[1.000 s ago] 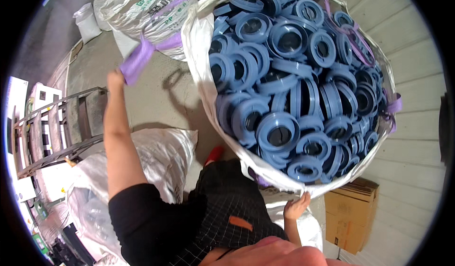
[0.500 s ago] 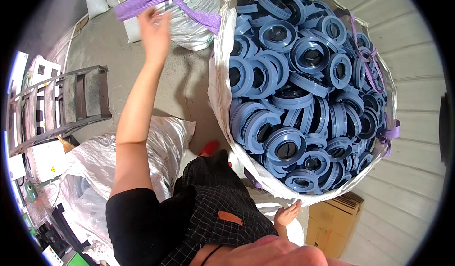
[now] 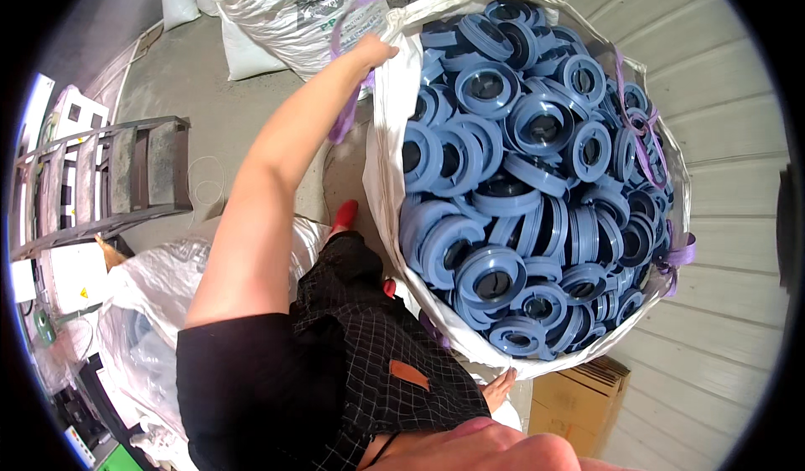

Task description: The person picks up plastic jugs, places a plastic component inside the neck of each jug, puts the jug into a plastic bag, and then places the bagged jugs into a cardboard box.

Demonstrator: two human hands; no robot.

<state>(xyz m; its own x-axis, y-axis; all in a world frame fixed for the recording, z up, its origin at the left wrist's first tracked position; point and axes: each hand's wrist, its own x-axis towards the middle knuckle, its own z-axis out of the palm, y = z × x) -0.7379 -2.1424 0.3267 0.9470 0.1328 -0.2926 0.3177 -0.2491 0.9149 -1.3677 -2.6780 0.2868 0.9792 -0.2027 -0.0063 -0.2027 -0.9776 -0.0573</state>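
Left hand [image 3: 375, 51] grips the white bag's rim [image 3: 401, 85]; right hand [image 3: 501, 390] touches it, how far open unclear.

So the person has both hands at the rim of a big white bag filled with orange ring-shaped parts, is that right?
Not quite: the ring-shaped parts are blue, not orange, as the head view shows. The rest stands: the left hand and right hand are both at the rim of the big white bag, which is filled with those parts.
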